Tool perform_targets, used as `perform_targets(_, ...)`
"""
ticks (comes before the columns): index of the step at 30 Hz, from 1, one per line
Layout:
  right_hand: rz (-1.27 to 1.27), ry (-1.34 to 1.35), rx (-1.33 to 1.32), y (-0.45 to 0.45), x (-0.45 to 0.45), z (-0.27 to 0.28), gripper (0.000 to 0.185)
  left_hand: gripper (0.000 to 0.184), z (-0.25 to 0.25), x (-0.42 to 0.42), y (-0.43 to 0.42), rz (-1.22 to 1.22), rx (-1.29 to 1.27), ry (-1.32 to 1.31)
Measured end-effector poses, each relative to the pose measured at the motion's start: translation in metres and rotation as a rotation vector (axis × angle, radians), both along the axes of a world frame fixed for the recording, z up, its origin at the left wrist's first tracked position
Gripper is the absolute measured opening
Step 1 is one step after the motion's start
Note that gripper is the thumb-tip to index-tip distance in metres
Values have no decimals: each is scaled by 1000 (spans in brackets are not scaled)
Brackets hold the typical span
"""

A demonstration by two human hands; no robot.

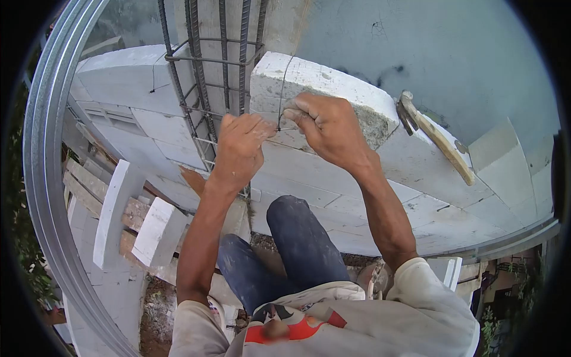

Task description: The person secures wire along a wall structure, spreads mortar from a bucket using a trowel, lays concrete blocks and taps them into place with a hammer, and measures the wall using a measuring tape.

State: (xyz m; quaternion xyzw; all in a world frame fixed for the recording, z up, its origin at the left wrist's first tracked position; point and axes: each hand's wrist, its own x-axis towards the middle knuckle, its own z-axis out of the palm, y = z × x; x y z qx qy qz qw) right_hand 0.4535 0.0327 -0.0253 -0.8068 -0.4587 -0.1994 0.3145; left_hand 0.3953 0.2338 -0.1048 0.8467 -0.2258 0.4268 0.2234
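In front of the white block wall my two hands are close together at a thin dark string [284, 83] that hangs over a block's top edge. A small nail [288, 129] lies crosswise at the string's lower end. My left hand [241, 146] is closed, its fingertips pinching at the nail's left end. The fingers of my right hand [326, 128] are curled, with thumb and forefinger against the string just above the nail. Its other fingers are folded out of sight. The rough-faced white block [324, 80] is right behind both hands.
A cage of steel rebar [223, 65] rises left of my hands. A claw hammer [437, 137] rests on the wall at the right. Loose white blocks [157, 232] lie on planks at lower left. A curved metal channel [41, 172] runs along the left side.
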Motion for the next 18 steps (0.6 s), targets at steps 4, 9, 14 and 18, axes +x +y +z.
perform_targets(4, -73, 821, 265, -4, 11, -60, 11, 29, -12, 9, -2, -31, -117, -91)
perform_targets(9, -34, 398, 407, 8, -38, -101, 7, 23, -6, -2, -17, 11, -117, 9)
perform_targets(14, -27, 263, 258, -4, -43, -92, 9, 2, -26, -4, -29, -281, -935, 409)
perform_targets(18, -19, 223, 323, -1, -49, -98, 10, 7, -39, 7, -41, -448, -1111, 273)
